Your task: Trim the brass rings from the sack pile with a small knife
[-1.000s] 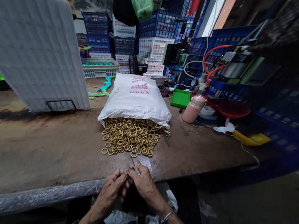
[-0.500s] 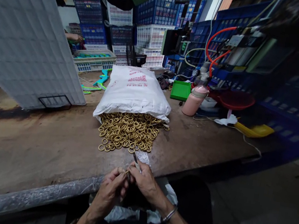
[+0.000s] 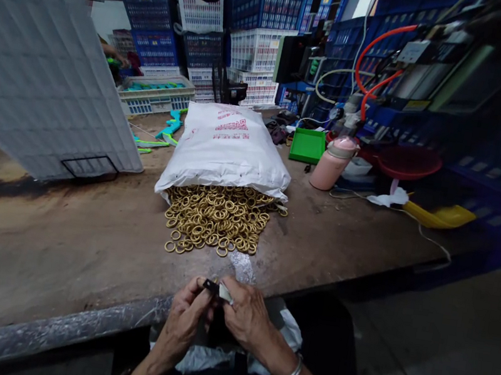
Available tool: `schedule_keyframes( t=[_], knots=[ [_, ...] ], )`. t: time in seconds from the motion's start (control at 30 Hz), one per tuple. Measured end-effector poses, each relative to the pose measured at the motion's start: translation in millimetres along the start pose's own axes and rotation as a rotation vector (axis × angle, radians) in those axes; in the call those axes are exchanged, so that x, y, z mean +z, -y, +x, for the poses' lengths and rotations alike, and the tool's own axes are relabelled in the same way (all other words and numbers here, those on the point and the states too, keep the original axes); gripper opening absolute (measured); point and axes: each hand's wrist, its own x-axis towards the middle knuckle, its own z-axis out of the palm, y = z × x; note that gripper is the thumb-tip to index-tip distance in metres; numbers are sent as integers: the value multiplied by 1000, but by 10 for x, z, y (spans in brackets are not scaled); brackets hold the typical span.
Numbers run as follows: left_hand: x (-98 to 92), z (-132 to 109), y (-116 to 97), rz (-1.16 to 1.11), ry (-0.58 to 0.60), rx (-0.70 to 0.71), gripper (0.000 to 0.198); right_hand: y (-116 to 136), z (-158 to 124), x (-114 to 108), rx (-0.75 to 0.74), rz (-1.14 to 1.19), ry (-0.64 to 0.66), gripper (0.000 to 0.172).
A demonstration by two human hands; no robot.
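At the table's front edge my right hand [image 3: 247, 315] is closed around a small knife [image 3: 225, 293] with a pale handle and a dark blade. The blade points left and lies across the fingertips of my left hand [image 3: 187, 310]. My left hand is pinched closed on a gold ring, now mostly hidden by the blade and fingers. Just beyond both hands spreads a heap of gold rings [image 3: 214, 220]. It spills from the open mouth of a white sack [image 3: 233, 147] with red print.
A pale ribbed panel [image 3: 55, 68] stands on the left. To the right are a green tray [image 3: 308, 146], a pink bottle [image 3: 331, 164], a yellow scoop [image 3: 440, 216] and a red dish [image 3: 409, 162]. Stacked crates [image 3: 258, 49] fill the back. Another person's hand [image 3: 115, 54] shows behind the panel.
My right hand has turned the knife from pointing up and away to lying leftward, its blade now at the left fingertips over the ring. My left hand stays in nearly the same place.
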Motion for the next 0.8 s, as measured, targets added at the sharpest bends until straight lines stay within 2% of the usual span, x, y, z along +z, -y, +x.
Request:
schedule_keyframes(
  t=[0.17,0.27,0.4,0.63,0.8],
  knots=[
    [-8,-25,-17,54,-41,6,34,-6,14,-19,-1,-121,51,29],
    [-15,-62,-9,17,7,10,31,-66,95,-34,81,-217,52,30],
    [-27,-80,25,-142,108,-12,25,-140,280,-24,154,-280,-30,29],
    [-122,-30,15,-414,52,-56,17,-64,518,105,150,-368,-81,24],
    [-208,-8,21,-617,77,-124,16,-66,571,124,165,-395,-98,26]
  ],
)
